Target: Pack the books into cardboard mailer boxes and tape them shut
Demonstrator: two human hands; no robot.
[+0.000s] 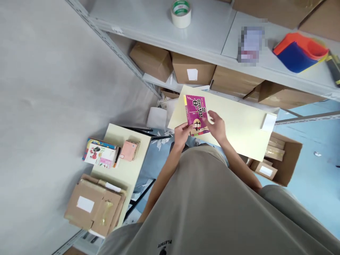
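A purple book [196, 109] with large Chinese characters and a cartoon on its cover is held in front of me, over a pale yellow table [239, 124]. My left hand [181, 135] is closed on its lower left corner, thumb on the cover. By the right edge of the book is my right hand [218, 126], its fingers apart and curved. A fingertip overlaps the cover edge; whether it touches cannot be made out. A white card-like item [269, 122] lies at the right end of the table.
A grey shelf [207, 35] ahead bears a tape roll [181, 16] and red and blue holders [300, 51], with cartons [193, 69] below. A side table [136, 148] at left carries books [101, 154], a pink stack [129, 150] and flattened cardboard [92, 202]. An open carton [289, 163] stands at right.
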